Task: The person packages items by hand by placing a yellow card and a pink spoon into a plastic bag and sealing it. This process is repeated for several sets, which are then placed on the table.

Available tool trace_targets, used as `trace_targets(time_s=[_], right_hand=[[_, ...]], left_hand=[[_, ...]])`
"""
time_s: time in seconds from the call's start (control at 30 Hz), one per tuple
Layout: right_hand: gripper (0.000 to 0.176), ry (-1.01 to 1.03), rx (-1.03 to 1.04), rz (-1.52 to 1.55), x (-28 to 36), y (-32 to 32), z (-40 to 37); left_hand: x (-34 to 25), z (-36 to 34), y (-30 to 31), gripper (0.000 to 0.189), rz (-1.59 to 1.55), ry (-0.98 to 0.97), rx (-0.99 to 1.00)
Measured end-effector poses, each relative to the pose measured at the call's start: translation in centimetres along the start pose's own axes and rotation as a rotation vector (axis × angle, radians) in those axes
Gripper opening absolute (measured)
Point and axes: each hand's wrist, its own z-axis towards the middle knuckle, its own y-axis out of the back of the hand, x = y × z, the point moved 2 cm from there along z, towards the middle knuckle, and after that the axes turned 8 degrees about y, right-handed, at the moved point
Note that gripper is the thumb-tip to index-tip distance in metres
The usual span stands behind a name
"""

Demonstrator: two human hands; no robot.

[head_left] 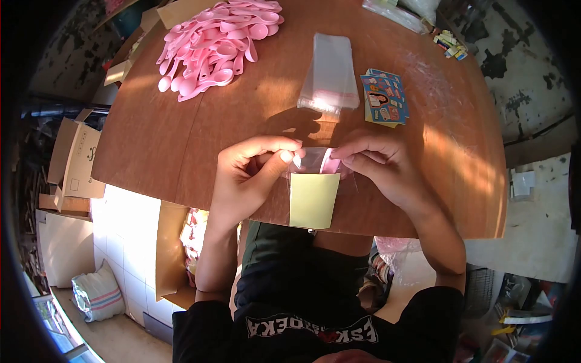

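Note:
Between my two hands, at the near edge of the wooden table (242, 115), is a small clear plastic bag (311, 158). My left hand (251, 172) pinches its left corner between thumb and fingers. My right hand (384, 166) pinches the right side, close to a pink strip (330, 163) that shows through the plastic. A plain yellow card (315, 201) hangs below the fingertips, overlapping the bag in this view. Beyond my hands lies a stack of clear plastic bags (330, 72), with a small pile of blue printed cards (385, 98) to its right.
A heap of pink spoons (221, 45) covers the table's far left. At the far right are small yellow-and-white pieces (451, 45) and a plastic package (396, 15). Cardboard boxes (78, 157) stand left of the table, and an open carton (169, 251) sits beside my left arm.

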Motion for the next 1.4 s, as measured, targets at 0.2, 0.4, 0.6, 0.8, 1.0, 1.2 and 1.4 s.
trace_targets(time_s=[0.2,0.4,0.6,0.8,1.0,1.2,1.4], right_hand=[[0.019,0.118,0.058,-0.194,0.2,0.0,0.1],[0.02,0.124,0.102,-0.285,0.9,-0.1,-0.1],[0.022,0.208,0.061,-0.117,-0.3,-0.8,-0.1],[0.031,0.198,0.028,-0.156,-0.4,-1.3,-0.4],[0.033,0.197,0.127,-0.142,0.0,-1.8,-1.0],[0.025,0.572,0.073,-0.974,3.4,-0.3,2.3],[0.012,0.439,0.026,-1.164,0.3,3.5,7.6]], left_hand=[[0.2,-0.1,0.2,0.014,0.014,0.013,0.012],[-0.3,-0.3,0.2,0.013,-0.02,0.032,0.003],[0.0,-0.1,0.2,0.014,0.002,0.063,-0.015],[0.3,-0.2,0.1,0.038,-0.093,0.024,-0.021],[-0.7,-3.0,0.7,0.057,0.118,0.168,0.125],[1.6,-10.9,6.2,0.052,0.39,0.281,0.451],[10.0,-18.7,13.0,0.072,1.176,0.782,0.095]])
